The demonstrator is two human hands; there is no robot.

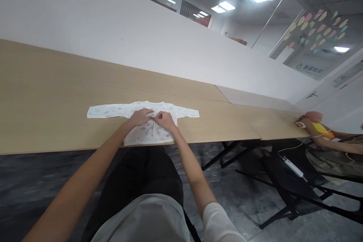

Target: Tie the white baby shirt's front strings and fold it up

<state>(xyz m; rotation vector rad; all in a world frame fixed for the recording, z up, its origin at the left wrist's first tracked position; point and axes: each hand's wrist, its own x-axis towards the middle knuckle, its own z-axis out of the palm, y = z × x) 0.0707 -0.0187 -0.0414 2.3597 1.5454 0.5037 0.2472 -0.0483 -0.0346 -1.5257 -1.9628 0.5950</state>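
Observation:
A small white long-sleeved baby shirt with a faint scattered print lies spread on the wooden table, its sleeves stretched to both sides. Its lower hem is close to the table's front edge. My left hand rests on the chest of the shirt, thumb and fingers closed at the front opening. Just right of it, my right hand is curled, pinching the cloth at the same opening. The fingertips of the two hands nearly meet, and they hide whatever fastening is there.
The long table runs along a white half-wall with glass above. At the far right a person sits holding a doll at the table. A black folding chair bears a white power strip with a cable.

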